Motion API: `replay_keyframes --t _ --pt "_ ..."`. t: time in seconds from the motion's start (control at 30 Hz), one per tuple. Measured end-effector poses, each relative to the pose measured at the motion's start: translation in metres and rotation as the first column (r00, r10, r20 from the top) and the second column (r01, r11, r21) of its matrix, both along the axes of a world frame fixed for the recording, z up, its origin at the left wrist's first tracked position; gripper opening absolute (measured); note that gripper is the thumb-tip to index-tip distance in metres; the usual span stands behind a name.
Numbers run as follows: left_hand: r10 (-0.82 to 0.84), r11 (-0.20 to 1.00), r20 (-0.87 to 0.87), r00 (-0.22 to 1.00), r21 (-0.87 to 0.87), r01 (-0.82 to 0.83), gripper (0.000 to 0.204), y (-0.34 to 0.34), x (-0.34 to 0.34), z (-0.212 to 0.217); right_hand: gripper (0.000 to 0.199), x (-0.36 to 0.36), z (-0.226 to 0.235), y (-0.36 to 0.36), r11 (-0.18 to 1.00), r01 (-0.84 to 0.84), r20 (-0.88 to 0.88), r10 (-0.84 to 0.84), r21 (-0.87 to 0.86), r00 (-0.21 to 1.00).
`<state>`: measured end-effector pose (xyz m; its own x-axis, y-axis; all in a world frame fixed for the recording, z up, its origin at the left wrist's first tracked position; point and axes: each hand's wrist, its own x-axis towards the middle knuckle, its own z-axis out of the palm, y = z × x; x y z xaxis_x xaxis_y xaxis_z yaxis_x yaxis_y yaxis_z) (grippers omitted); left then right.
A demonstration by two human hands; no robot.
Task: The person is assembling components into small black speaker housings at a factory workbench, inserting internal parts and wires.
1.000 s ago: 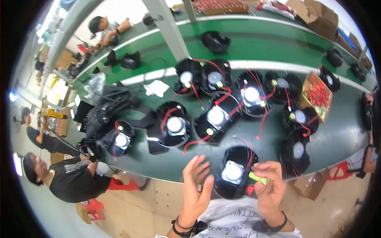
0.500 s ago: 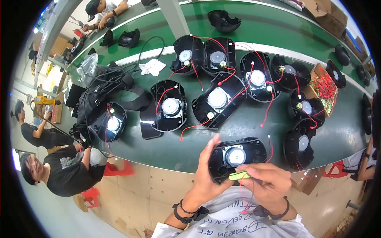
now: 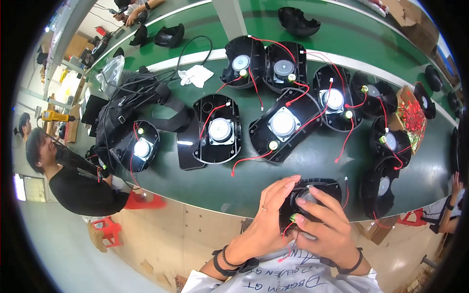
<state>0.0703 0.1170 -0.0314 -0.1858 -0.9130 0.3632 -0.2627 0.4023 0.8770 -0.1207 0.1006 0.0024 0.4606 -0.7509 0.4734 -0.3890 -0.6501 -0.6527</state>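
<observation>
My left hand (image 3: 261, 222) grips the near-left side of a black plastic speaker housing (image 3: 328, 186) at the front edge of the green table. Over its round speaker (image 3: 307, 196) lie the fingers of my right hand (image 3: 328, 229). A small green battery (image 3: 293, 218) with a thin red lead sits end-on at the housing's near side, pinched by my right fingertips. The lead (image 3: 282, 251) dangles below, in front of my shirt. My fingers hide most of the housing's inside.
Several black housings, including one in the middle (image 3: 284, 124), lie across the table with red leads. A box of red-wired parts (image 3: 411, 117) stands at right. Left are a black bag (image 3: 119, 115) and white tissue (image 3: 195, 75). A person (image 3: 80, 180) stands at far left.
My right hand has brought the battery down onto the housing and turned it end-on. My left fingers now curl over the housing's far-left rim. The view has shifted slightly.
</observation>
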Motion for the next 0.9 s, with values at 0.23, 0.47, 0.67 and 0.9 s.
replay_keyframes --t 0.23,0.47,0.67,0.9 --pt "-0.097 0.992 -0.038 0.995 0.08 0.099 0.109 0.002 0.016 0.003 0.041 -0.004 0.006 0.004 0.999 0.023 -0.135 -0.027 -0.029 0.99" --pt "-0.174 0.956 0.236 0.956 0.274 0.107 0.117 0.017 0.049 0.046 0.107 0.0 0.024 -0.015 0.991 0.033 -0.374 0.018 0.129 0.927" --pt "0.115 0.936 0.444 0.889 0.251 -0.246 0.074 0.04 0.012 0.106 0.108 0.027 0.046 0.001 0.986 0.161 -0.526 -0.112 0.049 0.843" --pt "0.097 0.966 0.806 0.584 0.065 -0.25 0.045 0.021 0.02 0.093 0.079 0.04 0.021 -0.004 0.971 0.228 -0.543 -0.229 -0.071 0.808"
